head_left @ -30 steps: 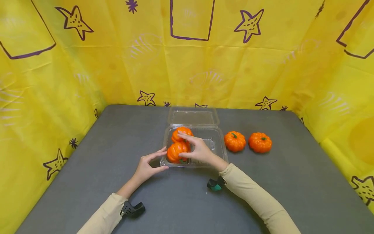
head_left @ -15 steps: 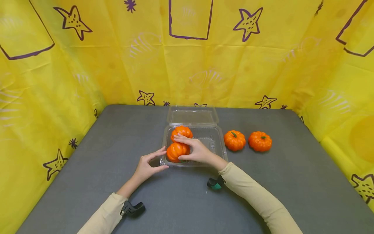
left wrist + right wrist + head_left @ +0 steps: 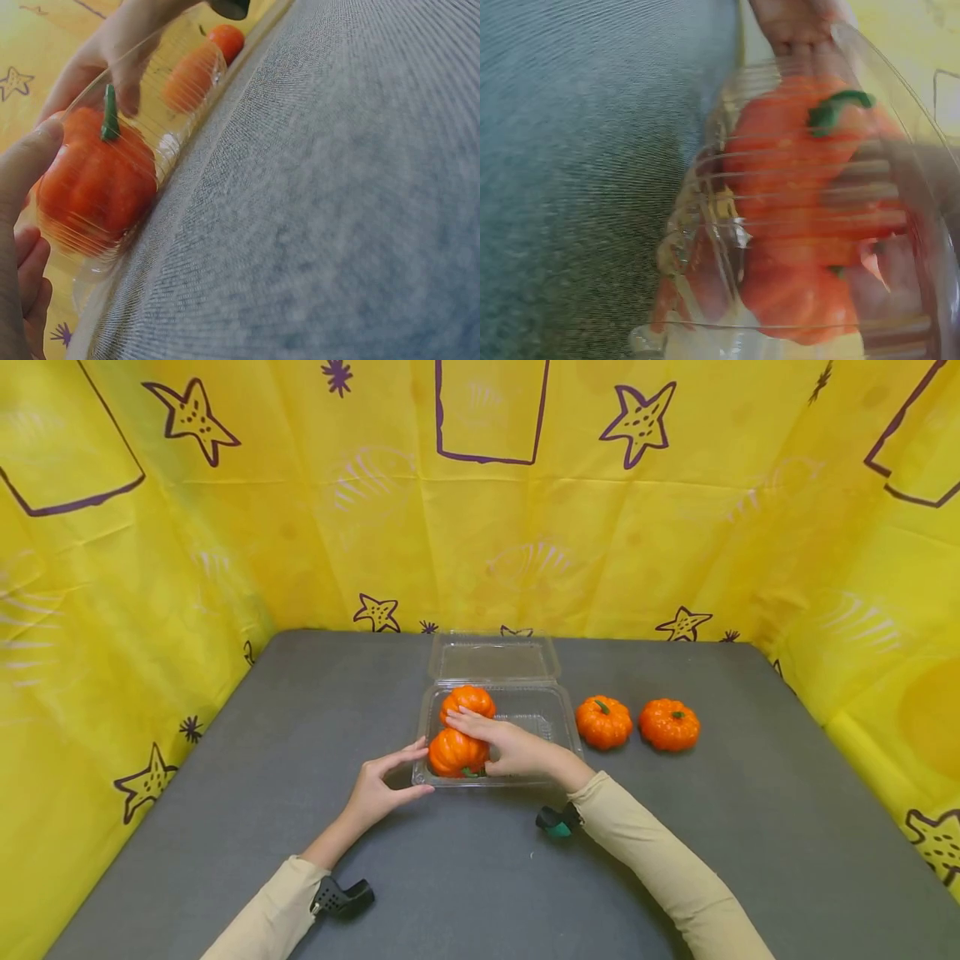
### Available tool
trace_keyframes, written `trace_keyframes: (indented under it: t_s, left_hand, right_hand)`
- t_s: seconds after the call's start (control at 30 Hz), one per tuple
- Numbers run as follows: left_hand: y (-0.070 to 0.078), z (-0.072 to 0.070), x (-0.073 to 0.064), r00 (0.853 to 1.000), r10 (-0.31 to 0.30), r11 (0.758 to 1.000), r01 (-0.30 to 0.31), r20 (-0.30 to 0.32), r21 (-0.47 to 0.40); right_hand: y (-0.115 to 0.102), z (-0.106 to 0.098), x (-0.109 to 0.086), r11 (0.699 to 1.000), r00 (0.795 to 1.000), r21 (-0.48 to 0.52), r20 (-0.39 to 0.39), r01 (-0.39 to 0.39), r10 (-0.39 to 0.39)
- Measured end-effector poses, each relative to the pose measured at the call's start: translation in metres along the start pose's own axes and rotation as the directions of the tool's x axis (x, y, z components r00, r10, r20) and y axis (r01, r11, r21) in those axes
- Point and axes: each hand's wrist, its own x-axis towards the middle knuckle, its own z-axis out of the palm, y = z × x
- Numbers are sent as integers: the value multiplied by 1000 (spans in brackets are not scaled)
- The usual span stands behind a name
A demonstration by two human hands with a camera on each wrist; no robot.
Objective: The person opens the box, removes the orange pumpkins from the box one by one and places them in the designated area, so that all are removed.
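Two orange toy pumpkins lie in the left half of a clear plastic clamshell container (image 3: pixel 551 720), its lid (image 3: pixel 495 658) laid back. In the head view my left hand (image 3: pixel 375 787) holds the container's near left corner, fingers at the left wall and thumb at the front edge. My right hand (image 3: pixel 521 752) reaches over the near pumpkin (image 3: pixel 452 756), extended fingers across its top and thumb apart from its side. Its green stem points forward. Behind it sits the far pumpkin (image 3: pixel 468 699). Through the plastic, the left wrist view shows the near pumpkin (image 3: pixel 94 187) beside my left thumb.
Right of the container, two more toy pumpkins, one close to its wall (image 3: pixel 603 724) and another farther right (image 3: pixel 670 726), sit on the grey tabletop (image 3: pixel 420 877). A yellow patterned cloth (image 3: pixel 300 527) rises around the back and sides.
My right hand has loosened from the near pumpkin, its thumb shifting right and uncovering the stem. My left hand stays at the container's corner.
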Motion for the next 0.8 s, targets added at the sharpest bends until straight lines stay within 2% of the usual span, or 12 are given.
trace_keyframes:
  t_s: [0.13,0.27,0.47,0.67,0.8]
  left_hand:
    - [0,0,0,1000,-8,1000,8,1,-4]
    - [0,0,0,1000,-17,1000,17,3,-1]
    - [1,0,0,1000,-16,1000,16,-2,14]
    - [1,0,0,1000,-10,1000,10,-5,13]
    - [1,-1,0,1000,-24,1000,24,-5,7]
  right_hand:
    - [-2,0,-1,989,998,-144,-34,40,-45]
    - [-4,-2,-2,978,998,-209,-63,-9,-5]
    - [-4,-5,-1,977,995,-197,-76,-82,68]
    - [-5,-8,2,981,995,-175,-75,-82,70]
    - [-4,-9,2,991,995,-112,-80,-75,67]
